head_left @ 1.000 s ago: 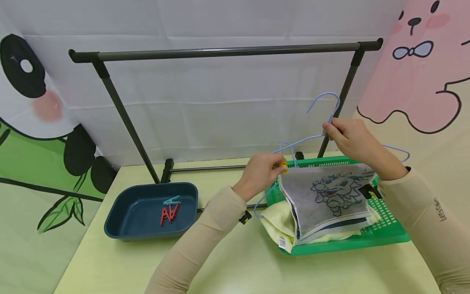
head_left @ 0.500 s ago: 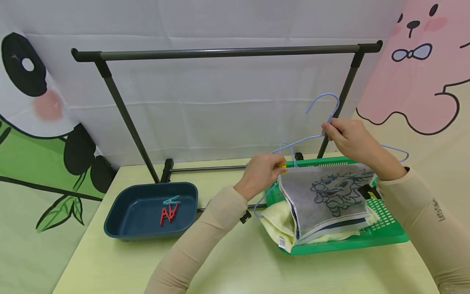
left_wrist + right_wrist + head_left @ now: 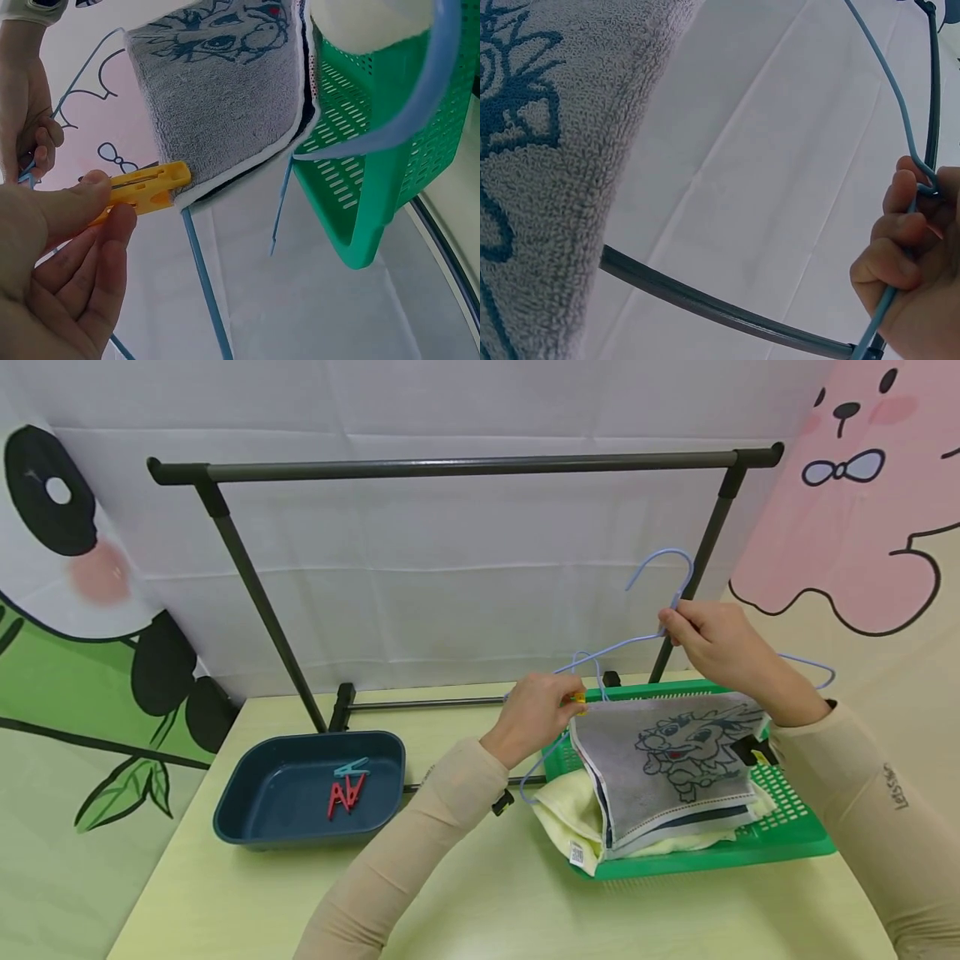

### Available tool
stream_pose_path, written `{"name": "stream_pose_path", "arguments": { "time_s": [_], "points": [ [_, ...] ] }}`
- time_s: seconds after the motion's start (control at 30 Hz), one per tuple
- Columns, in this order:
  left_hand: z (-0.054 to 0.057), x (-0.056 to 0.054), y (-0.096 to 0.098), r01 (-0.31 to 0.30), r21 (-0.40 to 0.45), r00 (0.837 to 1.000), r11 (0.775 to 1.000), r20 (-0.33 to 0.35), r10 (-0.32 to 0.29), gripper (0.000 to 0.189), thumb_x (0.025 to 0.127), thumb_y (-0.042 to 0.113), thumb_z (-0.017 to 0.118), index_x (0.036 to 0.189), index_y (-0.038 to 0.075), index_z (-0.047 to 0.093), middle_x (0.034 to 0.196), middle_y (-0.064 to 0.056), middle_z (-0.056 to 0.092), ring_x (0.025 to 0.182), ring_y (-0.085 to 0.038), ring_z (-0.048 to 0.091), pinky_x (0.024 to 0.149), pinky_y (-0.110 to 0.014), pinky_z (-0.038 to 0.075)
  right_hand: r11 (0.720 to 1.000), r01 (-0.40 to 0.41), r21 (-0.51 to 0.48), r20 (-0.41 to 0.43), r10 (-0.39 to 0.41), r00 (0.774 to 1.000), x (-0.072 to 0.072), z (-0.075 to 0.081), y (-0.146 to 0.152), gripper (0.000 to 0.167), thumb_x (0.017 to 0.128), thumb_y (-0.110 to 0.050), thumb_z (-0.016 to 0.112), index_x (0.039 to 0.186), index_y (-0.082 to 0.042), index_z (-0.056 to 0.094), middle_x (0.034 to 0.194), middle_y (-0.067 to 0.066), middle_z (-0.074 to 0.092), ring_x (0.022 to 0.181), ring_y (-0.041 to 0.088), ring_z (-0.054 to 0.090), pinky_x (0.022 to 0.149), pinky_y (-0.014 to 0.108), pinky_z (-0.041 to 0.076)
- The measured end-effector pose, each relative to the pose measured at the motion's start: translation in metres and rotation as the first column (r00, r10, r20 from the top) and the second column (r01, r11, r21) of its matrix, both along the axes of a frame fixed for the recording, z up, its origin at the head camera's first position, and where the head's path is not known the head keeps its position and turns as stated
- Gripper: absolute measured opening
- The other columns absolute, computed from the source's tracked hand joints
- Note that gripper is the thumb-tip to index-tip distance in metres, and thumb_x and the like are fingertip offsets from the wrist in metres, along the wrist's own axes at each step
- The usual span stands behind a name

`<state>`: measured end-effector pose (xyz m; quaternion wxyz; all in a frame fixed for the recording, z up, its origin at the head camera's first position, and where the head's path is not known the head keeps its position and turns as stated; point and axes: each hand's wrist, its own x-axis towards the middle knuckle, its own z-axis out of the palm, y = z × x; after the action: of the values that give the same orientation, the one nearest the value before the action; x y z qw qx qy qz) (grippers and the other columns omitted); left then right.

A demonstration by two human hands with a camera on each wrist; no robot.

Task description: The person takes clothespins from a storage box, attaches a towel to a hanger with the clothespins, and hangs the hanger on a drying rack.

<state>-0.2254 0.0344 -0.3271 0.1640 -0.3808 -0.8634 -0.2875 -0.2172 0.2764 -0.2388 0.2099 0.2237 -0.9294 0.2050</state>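
The left hand [image 3: 531,714] pinches the yellow peg [image 3: 171,175] at the ten-o'clock corner of the towel [image 3: 675,752], four o'clock in the head view, so the right hand [image 3: 723,639], gripping the hanger [image 3: 205,281], should hold steady for a square bite.

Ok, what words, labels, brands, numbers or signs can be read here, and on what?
"Lets...": on the right sleeve; the remaining letters are too unclear to read.
White tag on the yellow cloth: printed marks, too small to read.
No other readable text.
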Motion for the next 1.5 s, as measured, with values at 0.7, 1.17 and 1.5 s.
{"name": "stream_pose_path", "arguments": {
  "time_s": [0.7, 1.17, 1.5],
  "points": [
    [-0.004, -0.001, 0.003, 0.025, -0.009, 0.999, 1.0, -0.019, -0.026, 0.01, 0.082, 0.015, 0.074, 0.076, 0.012, 0.067, 0.071, 0.004, 0.065, 0.05, -0.004, 0.047, 0.05, -0.017, 0.035, 1.0, 0.007, -0.016, 0.021, -0.007, 1.0, 0.0, -0.002, 0.002, 0.032, 0.102, -0.021, 0.043, 0.079, -0.008, 0.062, 0.072, 0.005, 0.059, 0.053, 0.016, 0.042, 0.053, 0.03, 0.034],
    [-0.004, -0.002, 0.006, -0.027, -0.026, 0.998, 0.999, 0.057, 0.028, 0.019, 0.085, 0.018, 0.072, 0.099, 0.008, 0.068, 0.092, -0.002, 0.07, 0.077, -0.01, 0.066, 0.065, -0.019, 0.049, 1.0, 0.005, -0.027, 0.043, -0.004, 0.999, 0.0, -0.002, 0.008, 0.033, 0.102, -0.024, 0.043, 0.077, -0.009, 0.058, 0.07, 0.006, 0.058, 0.052, 0.018, 0.041, 0.051, 0.03, 0.033],
    [-0.006, -0.003, 0.002, -0.066, 0.0, 0.992, 0.998, 0.105, 0.066, 0.03, 0.089, 0.018, 0.067, 0.118, 0.009, 0.064, 0.113, -0.003, 0.066, 0.087, -0.009, 0.066, 0.074, -0.022, 0.05, 0.999, -0.004, -0.043, 0.058, 0.007, 0.998, 0.002, 0.001, 0.012, 0.026, 0.1, -0.023, 0.048, 0.09, -0.005, 0.064, 0.061, 0.004, 0.044, 0.054, 0.018, 0.038, 0.051, 0.029, 0.029]
  ]
}}
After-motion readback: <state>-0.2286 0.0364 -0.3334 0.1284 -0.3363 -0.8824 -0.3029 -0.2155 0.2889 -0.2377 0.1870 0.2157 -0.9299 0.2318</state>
